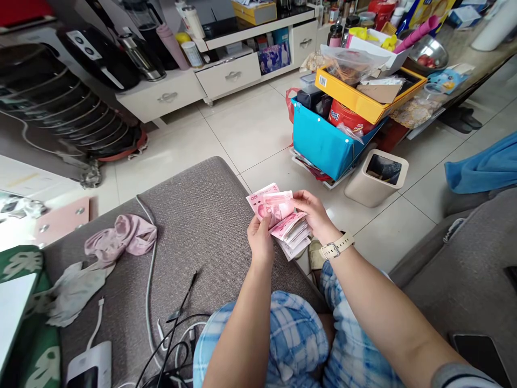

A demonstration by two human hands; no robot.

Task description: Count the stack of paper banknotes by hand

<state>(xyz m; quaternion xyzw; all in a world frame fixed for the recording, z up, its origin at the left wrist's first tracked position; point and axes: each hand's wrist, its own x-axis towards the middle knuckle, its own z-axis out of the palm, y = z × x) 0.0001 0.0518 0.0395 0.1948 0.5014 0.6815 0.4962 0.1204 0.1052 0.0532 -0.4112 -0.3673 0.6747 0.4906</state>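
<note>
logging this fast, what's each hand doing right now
Left hand: closed on a fanned stack of pink paper banknotes.
Right hand: closed on the same stack.

The banknotes sat between the left hand and right hand, over the cushion edge; a cloth lay on it leftward, a bin on the floor beyond

I see a pink cloth and a white cable lying on the grey cushion at centre left, a blue box at upper right with a yellow tray resting on top, and a beige bin just beside it on the tiled floor.
</note>
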